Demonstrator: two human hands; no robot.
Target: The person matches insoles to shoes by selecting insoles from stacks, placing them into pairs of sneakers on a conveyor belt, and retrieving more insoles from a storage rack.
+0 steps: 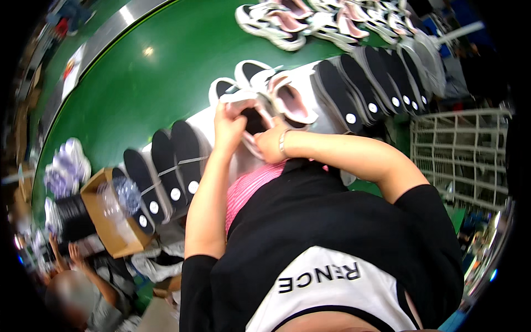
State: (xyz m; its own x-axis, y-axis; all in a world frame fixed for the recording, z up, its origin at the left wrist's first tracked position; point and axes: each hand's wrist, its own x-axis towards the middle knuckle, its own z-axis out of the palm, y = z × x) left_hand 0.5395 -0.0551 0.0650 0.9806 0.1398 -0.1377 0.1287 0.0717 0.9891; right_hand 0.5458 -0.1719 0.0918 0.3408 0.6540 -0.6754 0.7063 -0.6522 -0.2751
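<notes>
Both my hands grip a white sneaker (243, 99) with a dark inside, held close in front of my body. My left hand (228, 126) is closed on one side of its opening, the thumb over the rim. On the other side my right hand (269, 142) is closed at the collar, a bracelet on its wrist; some of its fingertips are hidden by the shoe. Just beyond lie more white sneakers: one with a pink lining (291, 99), another with a dark inside (253, 71). Bundled black insoles (187, 149) stand to the left, further black insoles (338, 88) to the right.
A green work surface (166, 61) stretches ahead, with several sneakers (276, 22) at its far side. Left are an open cardboard box (105, 221) holding clear plastic and some lilac shoes (69, 166). A white wire rack (459, 149) stands right. Another person (105, 299) works at lower left.
</notes>
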